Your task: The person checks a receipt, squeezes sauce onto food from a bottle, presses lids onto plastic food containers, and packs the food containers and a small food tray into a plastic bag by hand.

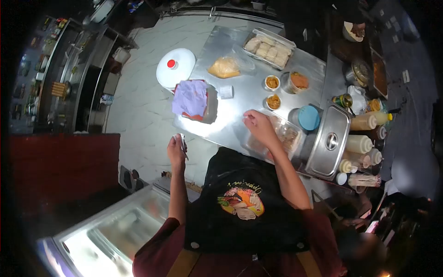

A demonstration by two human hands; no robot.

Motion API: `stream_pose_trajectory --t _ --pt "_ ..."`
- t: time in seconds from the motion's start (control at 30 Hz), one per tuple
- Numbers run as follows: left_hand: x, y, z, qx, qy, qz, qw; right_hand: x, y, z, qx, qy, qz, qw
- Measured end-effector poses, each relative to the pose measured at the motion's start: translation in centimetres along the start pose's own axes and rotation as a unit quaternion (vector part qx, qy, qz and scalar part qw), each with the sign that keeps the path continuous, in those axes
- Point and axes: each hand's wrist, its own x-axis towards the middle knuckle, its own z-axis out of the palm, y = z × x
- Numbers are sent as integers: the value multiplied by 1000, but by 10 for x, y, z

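Note:
My left hand (176,148) is off the table's near left edge, its fingers closed on a thin whitish item (183,144) whose kind I cannot make out. Over the metal table (221,51), my right hand (257,123) hovers with its fingers loosely bent and apart, and nothing shows in it. Close by is a clear plastic container (290,137), partly hidden by my right forearm. A small white item (226,92) lies between my right hand and a red box (194,117) topped with a purple cloth (190,98).
Two small cups of orange-brown food (272,83), a larger tub (299,81), a bag of yellowish food (224,67) and a tray of pale pieces (270,48) stand farther back. A blue lid (308,117), steel lidded pan (328,141) and squeeze bottles (359,144) line the right.

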Motion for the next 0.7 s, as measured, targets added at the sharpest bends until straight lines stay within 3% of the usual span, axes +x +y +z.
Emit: stream_pose_trajectory --t 0.2,0.3,0.43,0.53,0.6,0.67,0.7 --pt "77 17 -43 -13 -61 -8 998 145 142 111 -105 142 91 980" --pt "99 28 -62 -31 -78 -16 996 156 122 128 -190 182 81 961" --pt "123 39 -69 -14 -112 -14 993 153 114 130 -186 151 134 962" --pt "144 51 -52 6 -141 34 989 146 108 123 80 131 136 979" --pt "154 69 -33 35 -187 100 977 147 127 124 -2 152 103 983" --pt "167 80 -11 3 -236 50 970 153 180 131 -98 196 46 975" --pt "170 83 2 -10 -261 23 965 149 145 116 -121 141 85 979"
